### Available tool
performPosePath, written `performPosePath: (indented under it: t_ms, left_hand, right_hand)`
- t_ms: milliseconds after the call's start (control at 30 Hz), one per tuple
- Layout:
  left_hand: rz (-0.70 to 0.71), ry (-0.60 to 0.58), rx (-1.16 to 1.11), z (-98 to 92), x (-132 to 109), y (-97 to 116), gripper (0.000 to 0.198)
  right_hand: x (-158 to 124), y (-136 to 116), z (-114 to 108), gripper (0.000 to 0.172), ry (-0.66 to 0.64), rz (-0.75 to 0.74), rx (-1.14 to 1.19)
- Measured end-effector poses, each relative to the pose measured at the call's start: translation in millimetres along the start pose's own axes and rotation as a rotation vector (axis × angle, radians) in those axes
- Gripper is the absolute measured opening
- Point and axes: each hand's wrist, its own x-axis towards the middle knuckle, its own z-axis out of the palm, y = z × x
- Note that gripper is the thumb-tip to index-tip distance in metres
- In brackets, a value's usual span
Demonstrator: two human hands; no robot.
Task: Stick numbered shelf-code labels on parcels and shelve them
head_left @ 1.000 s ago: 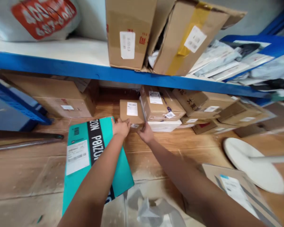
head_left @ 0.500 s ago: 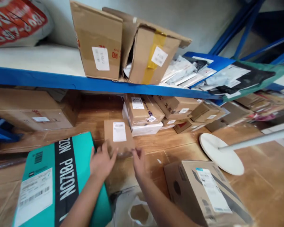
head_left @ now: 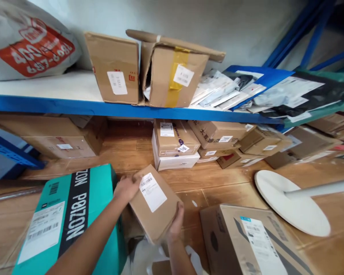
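A small brown cardboard box (head_left: 163, 217) with a white shipping label (head_left: 152, 191) is held tilted between my two hands, above the floor. My left hand (head_left: 127, 189) grips its upper left edge, thumb on top near the label. Along the lower right edge, my right hand (head_left: 176, 221) is closed with fingers partly hidden by the box. Left of the held box lies a teal box (head_left: 103, 191) with a black band of white lettering, partly covered by my left forearm. A whitish plastic bag (head_left: 143, 256) shows below the held box.
A taped brown carton (head_left: 226, 233) stands at the right, near a white round pole base (head_left: 292, 202). Behind, stacked parcels (head_left: 174, 139) sit under a blue-edged shelf (head_left: 74, 105) bearing two open cartons (head_left: 117, 68), flat mailers (head_left: 220, 86) and a printed sack (head_left: 31, 42).
The small box has come up off the floor toward me and turned, its label now slanted. My left hand has moved to its upper left edge and my right hand to its right side.
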Motion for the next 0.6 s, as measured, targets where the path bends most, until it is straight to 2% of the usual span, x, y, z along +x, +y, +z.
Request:
performPosePath:
  t_ms: [67, 133, 200, 267, 367, 433, 500, 600]
  left_hand:
    - [0.025, 0.086, 0.011, -1.4, -32, 5, 0.061]
    - [0.099, 0.198, -0.019, -11.8, -63, 13, 0.059]
    - [0.215, 0.327, -0.093, -33.3, -85, 28, 0.055]
    - [0.343, 0.462, -0.199, -59.9, -93, 50, 0.048]
    - [0.508, 0.649, -0.375, -89.7, -81, 89, 0.039]
    - [0.592, 0.719, -0.502, -94.8, -60, 112, 0.046]
    - [0.628, 0.658, -0.619, -90.1, -34, 130, 0.054]
    - [0.583, 0.415, -0.637, -78.7, 0, 148, 0.053]
  right_hand:
    - [-11, -11, -14, 0.060, 0.002, 0.026, 0.002]
    - [-24, -26, -25, 0.060, 0.038, 0.011, 0.012]
    - [-34, -48, -29, 0.059, 0.099, -0.056, 0.076]
    - [-37, -75, -23, 0.057, 0.178, -0.110, 0.209]
    - [-24, -121, -3, 0.054, 0.305, -0.178, 0.438]
    - [-7, -149, 12, 0.054, 0.335, -0.205, 0.530]
    - [12, -173, 24, 0.052, 0.338, -0.205, 0.518]
    - [35, -194, 34, 0.048, 0.412, -0.149, 0.399]
